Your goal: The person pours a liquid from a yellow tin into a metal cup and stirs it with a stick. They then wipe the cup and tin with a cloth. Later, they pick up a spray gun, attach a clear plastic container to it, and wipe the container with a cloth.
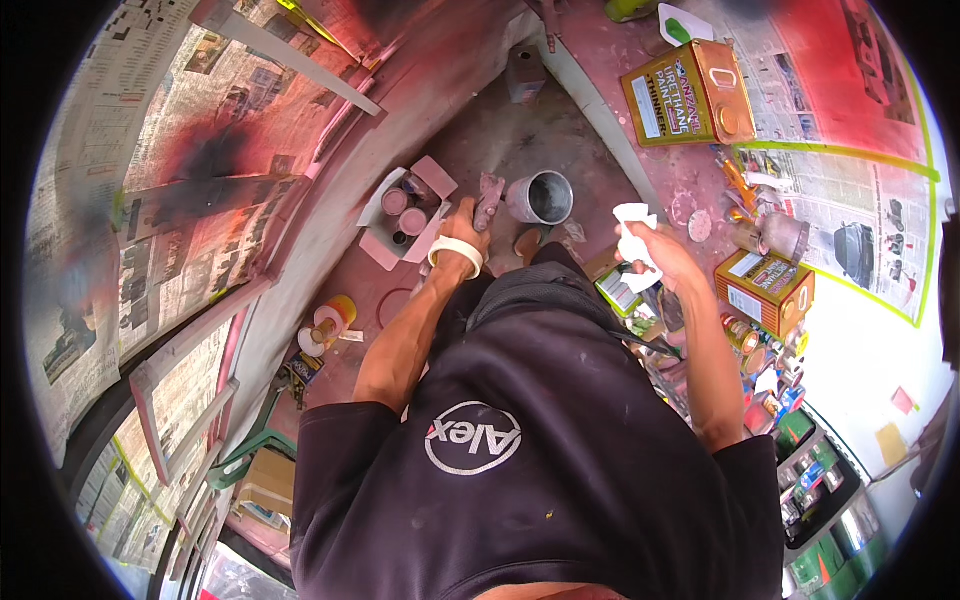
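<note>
My right hand [665, 255] is closed around a crumpled white tissue [637, 245], whose ends stick out above and below the fingers. On the left, my left hand [465, 225] has its fingers curled against a dusty pink, crumpled-looking object [488, 200], whose kind I cannot make out. A cream ring like a tape roll [457, 256] circles my left wrist. Just right of the pink object, a grey metal can [545, 197] stands with its mouth showing. Beside my left hand an open cardboard box [383, 243] holds several small pink-dusted cans.
Two gold thinner tins, one large [685, 95] and one smaller [765, 292], stand on the right among jars and cans. Newspaper-covered panels [215, 190] line the left. A yellow container [335, 313] lies at lower left. A dusty box [525, 75] sits in the far corner.
</note>
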Tool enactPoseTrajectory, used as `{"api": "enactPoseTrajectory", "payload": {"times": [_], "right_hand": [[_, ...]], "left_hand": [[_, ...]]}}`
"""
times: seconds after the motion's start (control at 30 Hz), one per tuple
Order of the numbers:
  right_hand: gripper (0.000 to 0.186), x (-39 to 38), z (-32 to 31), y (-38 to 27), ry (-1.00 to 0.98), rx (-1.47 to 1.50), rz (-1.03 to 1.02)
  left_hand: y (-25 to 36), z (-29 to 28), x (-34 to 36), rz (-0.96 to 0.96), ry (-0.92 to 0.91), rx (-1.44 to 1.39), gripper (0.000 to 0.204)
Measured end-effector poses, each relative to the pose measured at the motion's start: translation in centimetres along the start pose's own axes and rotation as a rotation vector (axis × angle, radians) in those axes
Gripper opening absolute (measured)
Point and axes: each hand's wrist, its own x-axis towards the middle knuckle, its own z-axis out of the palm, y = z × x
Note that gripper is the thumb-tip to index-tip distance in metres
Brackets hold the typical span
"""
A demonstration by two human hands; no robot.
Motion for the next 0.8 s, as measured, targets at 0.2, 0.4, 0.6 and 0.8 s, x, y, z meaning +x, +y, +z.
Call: {"api": "enactPoseTrajectory", "payload": {"times": [0.2,0.4,0.6,0.8], "right_hand": [[0.027,0.9,2.1,0.4,0.161,0.194,-0.197],[0.032,1.7,2.5,-0.9,0.071,0.463,-0.188],[0.028,5.3,3.3,-0.7,0.159,0.483,-0.311],[0.041,8.5,9.3,-4.4,-0.316,0.201,-0.353]], "left_hand": [[-1.7,-2.0,-0.6,0.135,0.116,-0.033,0.036],[-0.4,-1.7,-1.7,0.214,0.131,-0.119,0.031],[0.8,-3.0,-2.7,0.317,0.111,-0.268,0.027],[1.2,-4.3,-3.1,0.521,-0.053,-0.348,0.037]]}}
